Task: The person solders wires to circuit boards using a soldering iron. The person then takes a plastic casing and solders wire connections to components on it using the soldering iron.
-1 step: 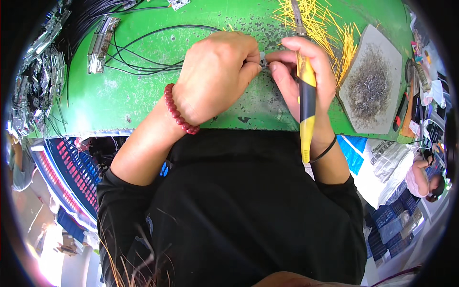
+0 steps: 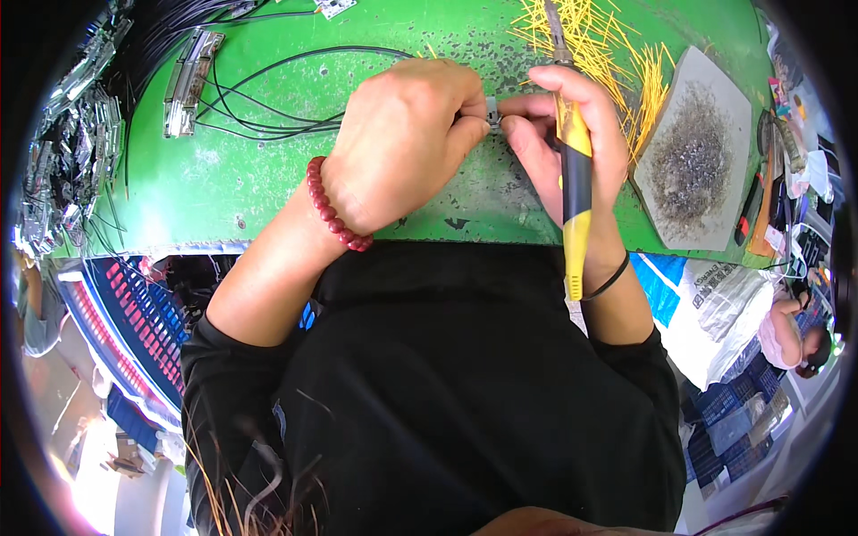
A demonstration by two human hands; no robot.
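Observation:
My left hand (image 2: 402, 134) is closed in a pinch, back up, at a small silver-grey part (image 2: 492, 112) that shows just past its fingertips. Thin black cables (image 2: 286, 125) run in from the left and pass under this hand. In my right hand (image 2: 594, 134) is a soldering iron (image 2: 576, 192) with a yellow and black handle, its metal shaft pointing away from me. The right thumb and index finger reach toward the right side of the same small part; whether they touch it I cannot tell. The iron's tip is cut off by the top edge.
A metal housing (image 2: 190, 85) with cables attached lies left on the green table (image 2: 268, 196). More such housings (image 2: 76, 170) are heaped at the far left. Thin yellow sticks (image 2: 594, 40) spread at the back right, beside a grey slab (image 2: 697, 152) covered with dark grains.
The iron's handle and my right fingers have shifted very slightly to the right. My left hand has stayed in place.

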